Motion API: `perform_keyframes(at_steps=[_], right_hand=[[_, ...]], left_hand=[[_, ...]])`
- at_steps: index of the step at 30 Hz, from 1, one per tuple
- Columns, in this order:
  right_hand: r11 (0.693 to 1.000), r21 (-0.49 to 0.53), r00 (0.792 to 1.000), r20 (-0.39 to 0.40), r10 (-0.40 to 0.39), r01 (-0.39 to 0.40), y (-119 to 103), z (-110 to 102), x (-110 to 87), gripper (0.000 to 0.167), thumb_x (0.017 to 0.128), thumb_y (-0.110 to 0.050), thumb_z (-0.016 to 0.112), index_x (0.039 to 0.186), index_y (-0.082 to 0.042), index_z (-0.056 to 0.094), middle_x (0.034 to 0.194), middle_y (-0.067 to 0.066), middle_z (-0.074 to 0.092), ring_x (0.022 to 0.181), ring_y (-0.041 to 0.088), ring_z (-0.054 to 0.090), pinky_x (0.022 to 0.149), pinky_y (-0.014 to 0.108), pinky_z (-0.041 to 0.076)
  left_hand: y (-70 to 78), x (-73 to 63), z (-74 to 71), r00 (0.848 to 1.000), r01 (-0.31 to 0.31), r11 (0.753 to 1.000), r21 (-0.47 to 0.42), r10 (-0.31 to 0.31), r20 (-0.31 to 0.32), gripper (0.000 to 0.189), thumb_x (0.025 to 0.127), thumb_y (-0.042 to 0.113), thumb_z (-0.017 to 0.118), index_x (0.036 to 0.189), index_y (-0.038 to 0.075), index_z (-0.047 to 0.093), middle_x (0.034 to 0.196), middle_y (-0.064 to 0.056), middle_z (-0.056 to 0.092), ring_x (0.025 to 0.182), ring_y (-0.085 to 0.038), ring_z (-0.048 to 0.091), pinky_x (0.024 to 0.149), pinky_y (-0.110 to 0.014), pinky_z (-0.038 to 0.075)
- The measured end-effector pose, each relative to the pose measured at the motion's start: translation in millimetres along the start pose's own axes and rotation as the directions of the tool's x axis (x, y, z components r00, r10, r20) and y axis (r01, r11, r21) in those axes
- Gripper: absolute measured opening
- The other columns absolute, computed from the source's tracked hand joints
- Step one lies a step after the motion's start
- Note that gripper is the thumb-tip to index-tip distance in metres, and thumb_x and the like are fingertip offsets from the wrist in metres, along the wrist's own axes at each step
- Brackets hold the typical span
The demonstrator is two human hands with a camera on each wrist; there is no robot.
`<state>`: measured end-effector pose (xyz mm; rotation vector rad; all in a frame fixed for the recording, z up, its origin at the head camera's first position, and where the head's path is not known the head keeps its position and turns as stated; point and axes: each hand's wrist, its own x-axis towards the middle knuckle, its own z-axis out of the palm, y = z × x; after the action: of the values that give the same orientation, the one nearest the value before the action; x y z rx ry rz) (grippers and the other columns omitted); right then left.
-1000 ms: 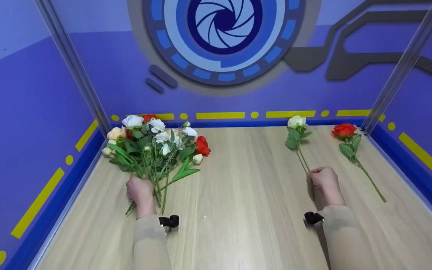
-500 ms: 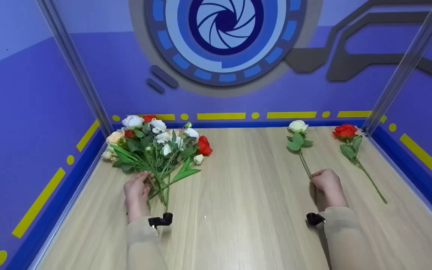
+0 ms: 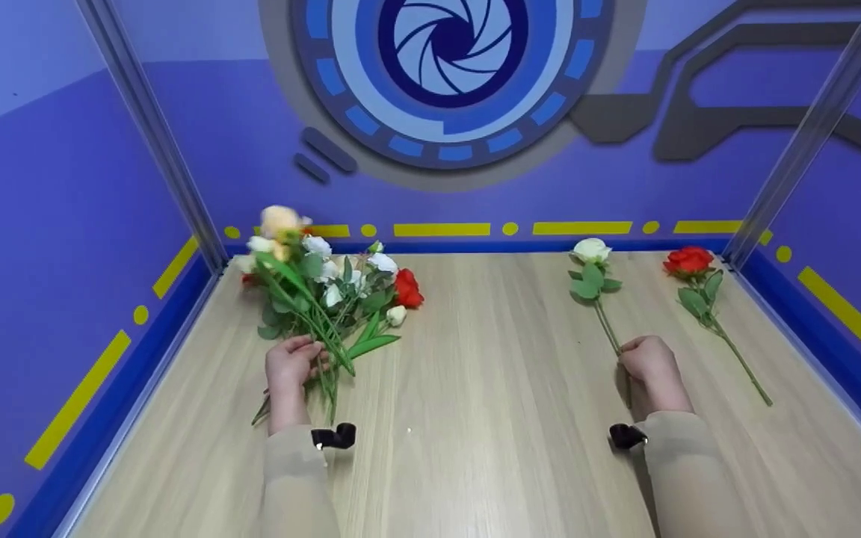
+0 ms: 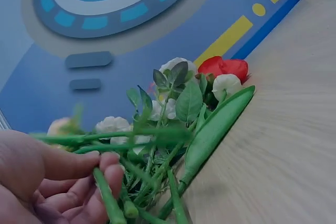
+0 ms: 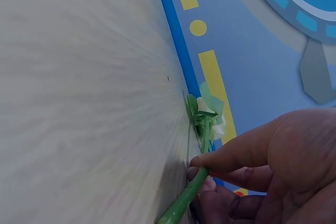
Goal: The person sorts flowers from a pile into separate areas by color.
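Note:
My left hand [image 3: 292,366] pinches a green flower stem [image 4: 109,198] between thumb and fingers, at the lower end of a heap of artificial flowers. Which blossom belongs to that stem I cannot tell. Blurred, a peach flower [image 3: 279,222] with long green leaves stands raised over the heap. White flowers [image 3: 317,246], a red flower [image 3: 406,288] and a broad green leaf [image 4: 215,135] lie around it. On the right, my right hand [image 3: 652,366] pinches the stem [image 5: 184,198] of a white rose [image 3: 591,250], whose head points to the back wall.
A single red rose [image 3: 688,261] lies right of my right hand, its stem slanting toward me. Blue-purple panels wall the wooden table [image 3: 475,388] at the back and sides. Metal posts stand in both back corners.
The peach flower has swung up and right from the heap's left side. My left hand shifted left, then back right, its fingers now pinching a stem. The right hand stays almost still.

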<state>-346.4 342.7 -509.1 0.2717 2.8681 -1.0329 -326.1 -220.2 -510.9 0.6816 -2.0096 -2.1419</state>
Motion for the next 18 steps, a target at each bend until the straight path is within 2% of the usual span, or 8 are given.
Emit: perform_keyframes(at_steps=[2,4,5,7,9,13,16,18], right_hand=[[1.000,0.000,1.000,0.000,-0.005,0.005,-0.1,0.0,0.2,0.037,0.090,-0.009,0.056,0.118,0.012,0.066,0.124,0.034,0.064,0.116,0.051,0.059,0.098,0.055,0.051],[1.000,0.000,1.000,-0.002,-0.007,0.007,-0.2,-0.4,-0.2,0.037,0.090,-0.009,0.056,0.118,0.012,0.067,0.124,0.034,0.064,0.116,0.052,0.059,0.098,0.056,0.051],[1.000,-0.001,1.000,-0.005,-0.007,0.007,-0.2,-0.7,-0.2,0.037,0.090,-0.009,0.056,0.118,0.012,0.067,0.124,0.035,0.064,0.116,0.052,0.059,0.098,0.056,0.051],[1.000,-0.007,1.000,-0.006,-0.006,0.006,-0.1,-1.2,0.2,0.037,0.090,-0.009,0.055,0.118,0.012,0.067,0.124,0.035,0.064,0.116,0.052,0.059,0.099,0.057,0.051],[1.000,-0.013,1.000,-0.008,0.000,0.000,-0.1,-1.1,0.4,0.037,0.090,-0.008,0.054,0.119,0.012,0.067,0.124,0.035,0.064,0.117,0.053,0.059,0.099,0.057,0.051],[1.000,-0.029,1.000,-0.002,0.003,-0.003,0.1,0.6,1.3,0.038,0.089,-0.007,0.053,0.119,0.012,0.067,0.124,0.035,0.065,0.116,0.053,0.059,0.098,0.057,0.052],[0.999,-0.035,1.000,-0.005,-0.003,0.003,-0.1,2.0,1.2,0.038,0.089,-0.007,0.054,0.118,0.011,0.068,0.123,0.035,0.065,0.116,0.053,0.060,0.097,0.056,0.052],[0.999,-0.036,1.000,-0.010,-0.006,0.006,-0.6,2.2,1.1,0.037,0.089,-0.006,0.054,0.118,0.012,0.068,0.123,0.035,0.065,0.116,0.053,0.060,0.098,0.057,0.052]], left_hand=[[0.0,-0.8,0.7,1.000,-0.006,0.995,0.099,0.005,0.006,0.041,0.101,-0.002,0.058,0.140,-0.013,0.053,0.122,-0.029,0.069,0.077,-0.019,0.075,0.069,-0.027,0.062],[0.3,-1.6,2.5,0.999,-0.025,0.965,0.261,0.032,-0.025,0.040,0.101,-0.001,0.054,0.141,-0.010,0.054,0.134,-0.031,0.063,0.096,-0.027,0.074,0.083,-0.036,0.062],[0.7,-1.7,3.8,0.998,-0.028,0.939,0.342,0.045,-0.043,0.040,0.102,0.000,0.052,0.141,-0.007,0.055,0.136,-0.030,0.062,0.106,-0.032,0.071,0.091,-0.041,0.060],[0.9,-1.2,6.6,0.993,-0.035,0.870,0.492,0.085,-0.079,0.039,0.104,0.004,0.048,0.141,-0.002,0.057,0.136,-0.026,0.063,0.122,-0.040,0.063,0.099,-0.050,0.054],[-0.2,0.1,10.2,0.987,-0.037,0.802,0.597,0.123,-0.104,0.037,0.107,0.013,0.047,0.139,0.001,0.059,0.134,-0.024,0.064,0.123,-0.043,0.061,0.099,-0.054,0.051],[-5.4,2.2,17.8,0.979,-0.040,0.725,0.688,0.167,-0.120,0.046,0.109,0.037,0.049,0.133,-0.001,0.060,0.130,-0.029,0.063,0.117,-0.048,0.063,0.092,-0.061,0.053],[-9.4,2.3,20.8,0.975,-0.022,0.691,0.722,0.176,-0.138,0.049,0.106,0.039,0.056,0.128,-0.004,0.061,0.126,-0.031,0.062,0.113,-0.050,0.064,0.087,-0.063,0.054],[-11.0,2.3,20.9,0.971,-0.021,0.688,0.725,0.187,-0.149,0.045,0.104,0.034,0.057,0.123,-0.007,0.063,0.124,-0.033,0.062,0.111,-0.051,0.064,0.086,-0.064,0.054]])
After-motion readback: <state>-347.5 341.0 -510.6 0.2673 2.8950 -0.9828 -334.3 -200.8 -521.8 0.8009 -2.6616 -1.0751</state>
